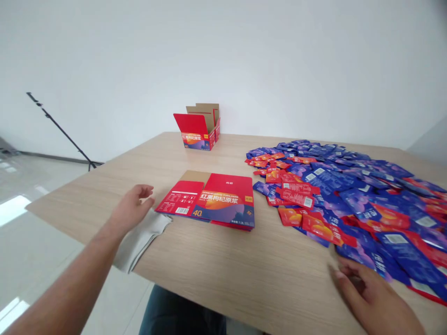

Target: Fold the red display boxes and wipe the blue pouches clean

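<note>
My left hand (134, 207) hovers over a folded white cloth or sheet (141, 239) at the table's left front edge. Its fingers are loosely bent, thumb apart, with nothing held. Just right of it lies a stack of flattened red and blue cartons (225, 202) with printed fronts. Slightly blurred, my right hand (375, 293) is at the front right, beside the near edge of a heap of blue sachets (361, 253). Its fingers curl loosely, a gap showing between thumb and forefinger, nothing visible in them. Red sachets (296, 195) are mixed into the heap.
At the back of the wooden table (223, 265) stand open-topped red cartons (196, 139), one behind another, flaps raised. The sachet heap spreads over the table's right side. A white wall rises behind. A thin black stand (64, 132) leans on the floor at left.
</note>
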Demonstrator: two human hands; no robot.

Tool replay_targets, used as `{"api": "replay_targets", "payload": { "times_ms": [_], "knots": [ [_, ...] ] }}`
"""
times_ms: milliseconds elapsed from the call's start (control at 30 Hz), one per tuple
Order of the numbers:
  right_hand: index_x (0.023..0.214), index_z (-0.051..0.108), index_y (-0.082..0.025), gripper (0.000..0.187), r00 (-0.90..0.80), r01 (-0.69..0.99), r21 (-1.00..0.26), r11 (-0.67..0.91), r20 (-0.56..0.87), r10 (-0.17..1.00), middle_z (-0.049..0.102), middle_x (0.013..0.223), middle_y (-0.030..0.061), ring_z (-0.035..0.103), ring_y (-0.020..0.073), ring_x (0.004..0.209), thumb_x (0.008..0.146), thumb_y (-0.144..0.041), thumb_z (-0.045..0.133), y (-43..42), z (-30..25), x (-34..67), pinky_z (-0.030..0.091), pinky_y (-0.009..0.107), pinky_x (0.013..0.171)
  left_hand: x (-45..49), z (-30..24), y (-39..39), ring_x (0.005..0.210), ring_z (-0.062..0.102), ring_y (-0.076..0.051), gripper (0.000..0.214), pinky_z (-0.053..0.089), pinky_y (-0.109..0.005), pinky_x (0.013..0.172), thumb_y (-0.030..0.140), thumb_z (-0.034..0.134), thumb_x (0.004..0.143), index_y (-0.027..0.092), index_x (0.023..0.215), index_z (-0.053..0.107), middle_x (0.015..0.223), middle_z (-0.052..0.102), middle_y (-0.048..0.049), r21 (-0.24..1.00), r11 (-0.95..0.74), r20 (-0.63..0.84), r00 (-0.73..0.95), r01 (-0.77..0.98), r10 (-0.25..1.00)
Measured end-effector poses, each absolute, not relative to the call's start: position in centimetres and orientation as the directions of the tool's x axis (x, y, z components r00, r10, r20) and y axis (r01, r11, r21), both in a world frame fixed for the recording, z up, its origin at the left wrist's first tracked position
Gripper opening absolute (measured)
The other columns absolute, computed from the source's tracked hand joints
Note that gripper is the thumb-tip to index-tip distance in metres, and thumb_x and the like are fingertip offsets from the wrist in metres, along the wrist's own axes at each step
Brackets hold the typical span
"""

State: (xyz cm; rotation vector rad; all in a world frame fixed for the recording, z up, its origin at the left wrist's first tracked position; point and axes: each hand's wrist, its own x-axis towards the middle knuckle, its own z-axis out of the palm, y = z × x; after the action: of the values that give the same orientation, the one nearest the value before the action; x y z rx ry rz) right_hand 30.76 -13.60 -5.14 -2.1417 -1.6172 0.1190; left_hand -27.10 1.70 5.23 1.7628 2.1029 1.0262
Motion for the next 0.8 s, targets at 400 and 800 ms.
{"api": "replay_targets", "payload": {
  "times_ms": [400,800],
  "knots": [
    [0.115,0.067,-0.016,0.058,0.251,0.896,-0.407,-0.178,0.136,0.958,0.070,0.079,0.0085,0.068,0.0298,0.077,0.086,-0.060,0.042,-13.5,-4.7,30.3,0.052,0.043,0.072,-27.6,0.2,-6.1,0.124,0.057,-0.035,0.047,0.043,-0.050,0.106,0.035,0.041,0.091,0.019,0.128,0.063,0.133,0.059,-0.0161,0.045,0.040,0.100,-0.044,0.998,0.994],
    [0.111,0.068,-0.015,0.063,0.262,0.898,-0.393,-0.197,0.118,0.958,0.068,0.077,0.0096,0.067,0.0295,0.075,0.082,-0.063,0.040,-13.5,-3.5,29.5,0.051,0.043,0.069,-31.7,4.1,-1.9,0.113,0.064,-0.031,0.044,0.047,-0.039,0.101,0.026,0.055,0.080,0.011,0.119,0.066,0.124,0.069,-0.0140,0.165,0.144,-0.030,-0.141,0.976,0.990]
  ]
}}
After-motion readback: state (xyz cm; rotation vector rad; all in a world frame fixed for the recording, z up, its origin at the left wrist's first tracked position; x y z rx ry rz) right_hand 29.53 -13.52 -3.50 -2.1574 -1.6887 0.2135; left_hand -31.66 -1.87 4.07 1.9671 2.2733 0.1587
